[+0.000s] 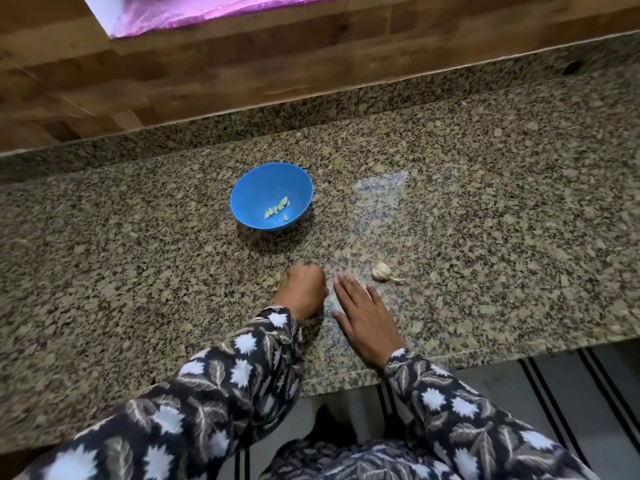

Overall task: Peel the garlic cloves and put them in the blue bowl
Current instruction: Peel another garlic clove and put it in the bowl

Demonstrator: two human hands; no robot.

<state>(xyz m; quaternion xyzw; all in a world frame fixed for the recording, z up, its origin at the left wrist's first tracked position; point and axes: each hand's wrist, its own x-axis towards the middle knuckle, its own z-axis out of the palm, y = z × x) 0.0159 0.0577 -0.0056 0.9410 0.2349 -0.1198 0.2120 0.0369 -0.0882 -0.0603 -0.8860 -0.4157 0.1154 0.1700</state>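
The blue bowl [272, 195] stands on the granite counter and holds several peeled, pale green garlic cloves [277, 210]. A small unpeeled piece of garlic [381, 271] with a thin stalk lies on the counter, just right of my right hand's fingertips. My right hand [363, 317] lies flat on the counter with its fingers straight, pointing away from me. Just beside it, my left hand [304, 289] rests on the counter with its fingers curled under; nothing shows in it. A few thin, pale bits of skin [330, 301] lie between the two hands.
The granite counter [485, 209] runs left to right, with its front edge just below my right wrist. Behind it rises a wood-pattern wall [207, 74] with a pink-covered thing [194, 12] at the top. A striped mat [554, 386] lies on the floor below.
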